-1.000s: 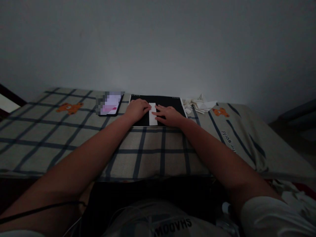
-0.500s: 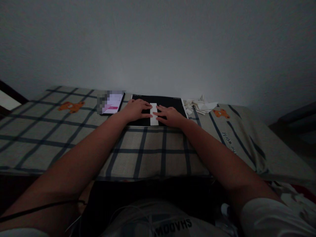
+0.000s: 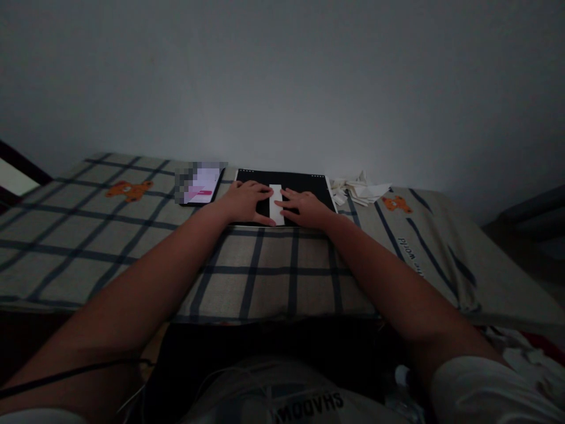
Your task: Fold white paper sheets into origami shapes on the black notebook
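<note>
A narrow white paper strip [image 3: 276, 206] lies upright in view on a black flat sheet or board [image 3: 291, 178] with a pale edge. My left hand [image 3: 247, 201] rests on the board from the left, fingers spread. Its fingertips touch the strip's left edge, the thumb near the lower corner and the index finger higher up. From the right, my right hand [image 3: 305, 209] lies with its fingers apart, their tips on the strip's right edge. Neither hand is wrapped round anything.
A tablet or phone [image 3: 207, 184] with a lit, partly blurred screen lies left of the board. Crumpled white paper pieces [image 3: 364, 191] are heaped to the right. Everything rests on a checked cloth [image 3: 269, 282] with bear prints, against a grey wall [image 3: 282, 88].
My left thumb has slid down toward the strip's lower end, widening the gap to the index finger. My right hand stays nearly where it was. The view has shifted very slightly.
</note>
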`<state>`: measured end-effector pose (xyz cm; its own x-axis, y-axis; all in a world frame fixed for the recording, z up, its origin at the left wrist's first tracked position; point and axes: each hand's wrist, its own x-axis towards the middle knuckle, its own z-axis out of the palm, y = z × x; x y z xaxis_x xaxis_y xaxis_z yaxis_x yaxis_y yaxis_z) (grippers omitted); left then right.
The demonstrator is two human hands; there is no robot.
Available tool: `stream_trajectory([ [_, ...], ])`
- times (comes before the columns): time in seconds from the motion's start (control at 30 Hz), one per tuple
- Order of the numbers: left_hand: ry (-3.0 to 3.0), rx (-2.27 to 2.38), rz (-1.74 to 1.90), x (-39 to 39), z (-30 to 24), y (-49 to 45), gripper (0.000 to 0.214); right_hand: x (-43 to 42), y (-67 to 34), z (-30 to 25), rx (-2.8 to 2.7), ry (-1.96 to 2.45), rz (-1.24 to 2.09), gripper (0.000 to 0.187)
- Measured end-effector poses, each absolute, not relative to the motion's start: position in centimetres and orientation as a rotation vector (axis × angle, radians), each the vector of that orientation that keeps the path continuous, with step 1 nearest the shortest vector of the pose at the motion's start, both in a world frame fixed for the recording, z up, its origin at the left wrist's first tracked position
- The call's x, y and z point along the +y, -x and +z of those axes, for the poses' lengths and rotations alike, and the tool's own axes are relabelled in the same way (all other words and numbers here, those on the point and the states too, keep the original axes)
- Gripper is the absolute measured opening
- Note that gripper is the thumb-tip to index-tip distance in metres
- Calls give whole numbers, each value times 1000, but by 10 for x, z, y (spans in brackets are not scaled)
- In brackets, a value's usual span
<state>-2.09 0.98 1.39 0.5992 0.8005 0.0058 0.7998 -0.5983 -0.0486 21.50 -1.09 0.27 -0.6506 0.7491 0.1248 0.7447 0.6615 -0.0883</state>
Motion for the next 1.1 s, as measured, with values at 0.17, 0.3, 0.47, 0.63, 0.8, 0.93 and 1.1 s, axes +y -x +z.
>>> stream_trajectory([
  [0.17,2770,-1347,46,5,17,23,100,-13,-215,5,-2734,1223,56,45],
  [0.3,2769,-1269,-19,4,17,24,86,-13,-215,4,-2725,1211,50,44],
  [0.47,2762,-1161,-112,1,19,24,62,-12,-216,2,-2722,1213,41,44],
  [0.63,2790,-1083,-151,1,21,24,50,-11,-216,2,-2723,1221,48,44],
  [0.8,2880,-979,-244,-2,21,25,42,-13,-216,4,-2728,1218,54,46],
  [0.93,2943,-947,-412,-1,18,26,40,-10,-218,2,-2704,1182,76,45],
  [1.1,2938,-998,-503,9,8,30,37,-5,-223,-3,-2677,1123,56,41],
])
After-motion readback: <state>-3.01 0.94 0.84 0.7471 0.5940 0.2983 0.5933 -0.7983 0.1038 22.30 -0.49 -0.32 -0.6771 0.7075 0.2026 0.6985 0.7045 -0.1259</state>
